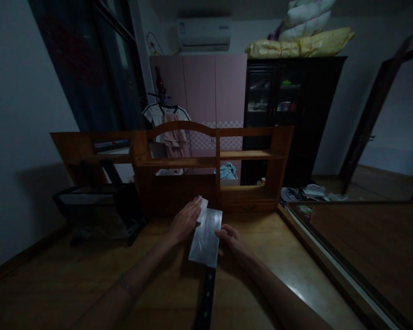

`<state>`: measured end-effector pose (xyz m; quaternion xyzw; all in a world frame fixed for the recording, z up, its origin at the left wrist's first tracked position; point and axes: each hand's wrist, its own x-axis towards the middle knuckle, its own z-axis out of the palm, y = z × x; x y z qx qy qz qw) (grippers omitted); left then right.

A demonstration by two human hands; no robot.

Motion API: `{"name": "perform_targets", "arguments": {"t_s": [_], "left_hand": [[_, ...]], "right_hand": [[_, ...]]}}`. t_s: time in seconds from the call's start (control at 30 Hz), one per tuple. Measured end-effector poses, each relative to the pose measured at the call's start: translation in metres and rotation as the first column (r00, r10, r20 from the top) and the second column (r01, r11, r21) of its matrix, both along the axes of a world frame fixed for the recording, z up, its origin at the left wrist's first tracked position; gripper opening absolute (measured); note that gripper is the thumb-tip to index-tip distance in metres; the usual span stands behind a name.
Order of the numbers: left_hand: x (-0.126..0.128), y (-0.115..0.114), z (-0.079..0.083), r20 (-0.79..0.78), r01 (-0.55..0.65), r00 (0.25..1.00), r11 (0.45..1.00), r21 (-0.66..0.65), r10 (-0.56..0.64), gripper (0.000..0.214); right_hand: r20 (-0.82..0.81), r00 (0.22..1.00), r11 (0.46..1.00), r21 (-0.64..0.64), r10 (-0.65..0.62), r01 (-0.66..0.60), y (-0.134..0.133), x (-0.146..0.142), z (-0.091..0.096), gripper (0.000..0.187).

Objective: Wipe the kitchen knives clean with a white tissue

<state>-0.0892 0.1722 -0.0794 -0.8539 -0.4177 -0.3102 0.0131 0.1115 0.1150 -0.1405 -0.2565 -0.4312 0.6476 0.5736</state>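
A cleaver (206, 238) lies flat on the wooden desk (254, 238), its wide pale blade pointing away from me and its black handle (206, 293) toward me. My left hand (186, 221) lies with fingers stretched out at the blade's far left corner. Its fingertips rest on a small white piece (203, 207), maybe paper or cloth. My right hand (231, 239) has its fingers curled against the blade's right edge, steadying it. The room is dim.
A wooden shelf unit (213, 158) stands along the back of the desk. A framed dark panel (365, 243) lies at the right. Behind are a pink wardrobe (206, 87), a dark cabinet (289, 101), hanging clothes (168, 123) and a black crate (96, 201) at the left.
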Motion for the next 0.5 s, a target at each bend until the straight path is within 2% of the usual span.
{"name": "perform_targets", "arguments": {"t_s": [0.1,0.17,0.23,0.33,0.5], "left_hand": [[0.013,-0.017,0.006,-0.033,0.116,0.993,0.993,-0.013,-0.116,0.049],[0.023,-0.026,0.002,-0.102,0.206,0.972,0.977,-0.050,-0.210,0.048],[0.028,-0.029,-0.005,-0.153,0.244,0.955,0.966,-0.086,-0.255,0.047],[0.027,-0.026,-0.013,-0.166,0.220,0.958,0.970,-0.102,-0.235,0.048],[0.012,-0.015,-0.013,-0.080,0.154,0.983,0.982,-0.112,-0.163,0.049]], "right_hand": [[-0.007,1.000,1.000,0.002,0.007,-0.007,0.002,0.000,-0.001,0.025],[-0.011,1.000,1.000,0.007,0.009,-0.009,0.004,0.001,-0.003,0.026],[-0.014,1.000,1.000,0.015,0.008,-0.008,0.005,0.001,-0.004,0.028],[-0.012,1.000,1.000,0.024,0.005,-0.005,0.006,0.002,-0.006,0.026],[0.000,1.000,1.000,0.024,0.020,-0.020,0.005,0.001,-0.006,0.027]]}}
